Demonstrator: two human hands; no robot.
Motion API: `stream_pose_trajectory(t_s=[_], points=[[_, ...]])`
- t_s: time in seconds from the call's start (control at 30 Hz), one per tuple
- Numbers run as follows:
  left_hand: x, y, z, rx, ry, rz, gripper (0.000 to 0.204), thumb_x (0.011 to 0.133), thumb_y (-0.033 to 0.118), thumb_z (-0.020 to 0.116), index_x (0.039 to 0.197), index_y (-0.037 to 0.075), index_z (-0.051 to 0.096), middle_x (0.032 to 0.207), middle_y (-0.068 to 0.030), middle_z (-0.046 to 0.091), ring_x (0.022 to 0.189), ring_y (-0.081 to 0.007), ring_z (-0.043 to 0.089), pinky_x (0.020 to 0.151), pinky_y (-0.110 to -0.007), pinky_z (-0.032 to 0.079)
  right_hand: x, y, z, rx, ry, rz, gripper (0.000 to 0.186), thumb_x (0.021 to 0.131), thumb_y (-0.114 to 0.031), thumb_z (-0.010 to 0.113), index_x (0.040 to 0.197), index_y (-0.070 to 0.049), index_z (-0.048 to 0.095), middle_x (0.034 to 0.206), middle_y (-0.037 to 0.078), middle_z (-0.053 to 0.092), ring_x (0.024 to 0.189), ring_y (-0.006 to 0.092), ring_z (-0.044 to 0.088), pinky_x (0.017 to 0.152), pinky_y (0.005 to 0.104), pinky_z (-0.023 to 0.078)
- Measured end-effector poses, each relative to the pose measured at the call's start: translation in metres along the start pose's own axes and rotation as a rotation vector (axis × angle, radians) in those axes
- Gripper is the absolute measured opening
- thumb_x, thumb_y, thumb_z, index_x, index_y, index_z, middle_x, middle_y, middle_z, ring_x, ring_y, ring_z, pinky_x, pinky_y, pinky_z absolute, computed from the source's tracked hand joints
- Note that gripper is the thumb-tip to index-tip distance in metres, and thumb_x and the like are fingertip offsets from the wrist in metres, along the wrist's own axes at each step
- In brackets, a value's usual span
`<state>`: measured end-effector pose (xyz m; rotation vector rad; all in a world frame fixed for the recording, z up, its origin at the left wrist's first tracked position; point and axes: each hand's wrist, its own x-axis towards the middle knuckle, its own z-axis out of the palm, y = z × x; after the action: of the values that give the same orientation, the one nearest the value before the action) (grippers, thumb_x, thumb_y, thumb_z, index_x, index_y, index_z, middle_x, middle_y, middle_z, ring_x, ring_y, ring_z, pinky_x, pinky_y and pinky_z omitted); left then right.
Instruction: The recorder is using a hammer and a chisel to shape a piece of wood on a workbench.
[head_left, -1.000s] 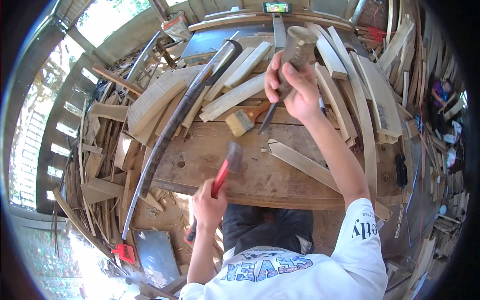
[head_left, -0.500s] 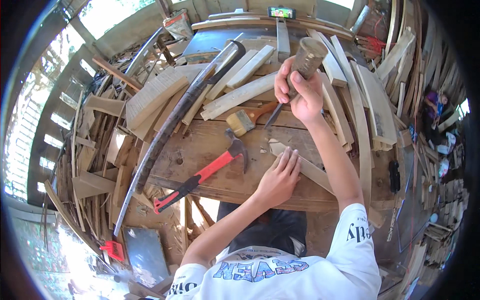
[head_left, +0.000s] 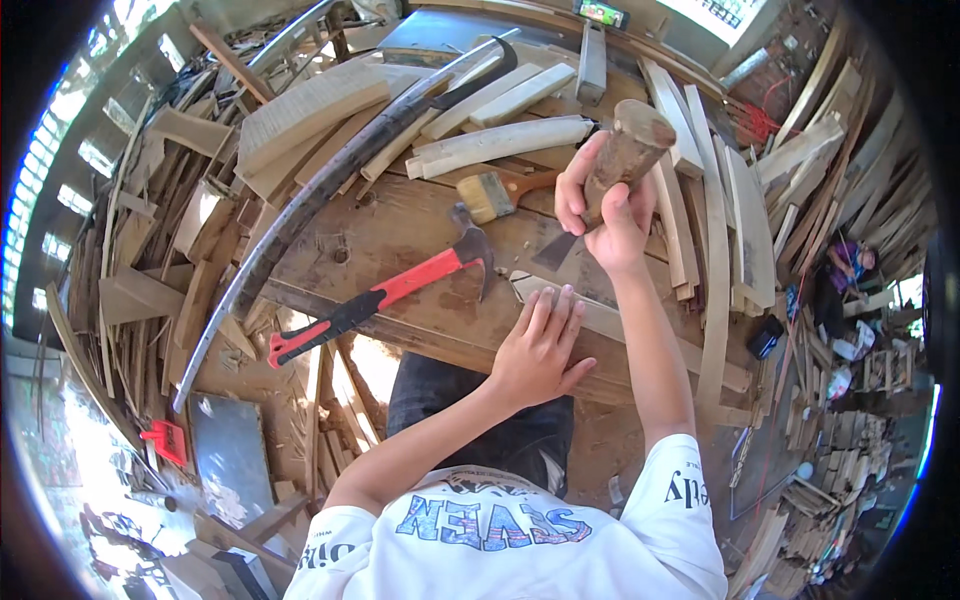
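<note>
My right hand (head_left: 615,205) is closed round the thick wooden handle of a chisel (head_left: 638,135). Its flat metal blade (head_left: 556,252) points down and left, above the workbench (head_left: 430,250). A narrow pale wooden strip (head_left: 610,322) lies slantwise along the bench's near side, its cut end toward the blade. On that end my left hand (head_left: 540,345) rests flat, fingers stretched over the wood and thumb apart. Left of the hands lies a claw hammer (head_left: 400,285) with a red and black handle. Beyond it is a paintbrush (head_left: 490,198) with a brown handle.
A long dark curved blade-like piece (head_left: 330,190) runs along the bench's left side. Wooden boards (head_left: 500,145) crowd its far side, with long curved slats (head_left: 712,280) at the right. Scrap wood (head_left: 150,250) is heaped to the left. Another person (head_left: 850,262) is far right.
The whole view has shifted. The chisel has turned, so its blade now shows its broad face, and its handle tilts more to the right. My left thumb has spread from the fingers.
</note>
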<state>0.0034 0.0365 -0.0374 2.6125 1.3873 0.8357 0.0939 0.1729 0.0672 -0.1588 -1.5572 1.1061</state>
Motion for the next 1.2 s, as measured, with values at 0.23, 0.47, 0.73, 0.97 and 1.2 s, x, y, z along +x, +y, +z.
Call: stream_pose_trajectory(t_s=[0.23,0.47,0.73,0.97,1.2], points=[[0.002,-0.001,0.002,-0.031,0.052,-0.006,0.067,0.084,0.045,0.058,0.127,-0.007,0.053,0.133,-0.0243,0.049,0.124,-0.0392,0.044,0.11,-0.048,0.031,0.006,0.015,-0.002,0.338,-0.06,0.122,0.047,0.094,-0.047,0.058,0.111,-0.005,0.046,0.065,0.006,0.046,0.045,0.0103,0.039,0.04,0.0226,0.029],[0.005,-0.002,0.003,-0.061,0.019,-0.015,0.068,0.081,0.042,0.061,0.126,-0.008,0.052,0.122,-0.0219,0.051,0.122,-0.0387,0.045,0.109,-0.049,0.033,0.006,0.014,-0.006,0.355,-0.159,0.227,0.053,0.087,-0.055,0.064,0.097,-0.008,0.042,0.061,0.002,0.046,0.043,0.0088,0.039,0.039,0.0212,0.029],[0.006,-0.001,0.003,-0.046,0.009,-0.017,0.068,0.083,0.042,0.06,0.129,-0.007,0.051,0.123,-0.0224,0.052,0.121,-0.0398,0.048,0.109,-0.05,0.034,0.003,0.015,0.003,0.33,-0.21,0.336,0.058,0.082,-0.06,0.067,0.09,-0.008,0.041,0.06,0.001,0.046,0.044,0.0069,0.037,0.04,0.02,0.029],[0.005,-0.001,0.003,-0.049,0.013,-0.014,0.067,0.083,0.042,0.059,0.13,-0.006,0.051,0.123,-0.0217,0.052,0.121,-0.0394,0.048,0.109,-0.05,0.034,0.002,0.012,0.004,0.377,-0.228,0.394,0.06,0.078,-0.061,0.071,0.085,-0.007,0.045,0.061,0.001,0.047,0.046,0.0058,0.04,0.041,0.0197,0.029],[0.006,0.0,0.002,-0.047,0.018,-0.022,0.067,0.084,0.043,0.058,0.13,-0.005,0.051,0.124,-0.0211,0.052,0.121,-0.039,0.048,0.109,-0.05,0.034,-0.003,0.007,0.012,0.369,-0.191,0.389,0.061,0.076,-0.062,0.073,0.084,-0.008,0.046,0.061,-0.002,0.045,0.047,0.0054,0.042,0.044,0.019,0.027]])
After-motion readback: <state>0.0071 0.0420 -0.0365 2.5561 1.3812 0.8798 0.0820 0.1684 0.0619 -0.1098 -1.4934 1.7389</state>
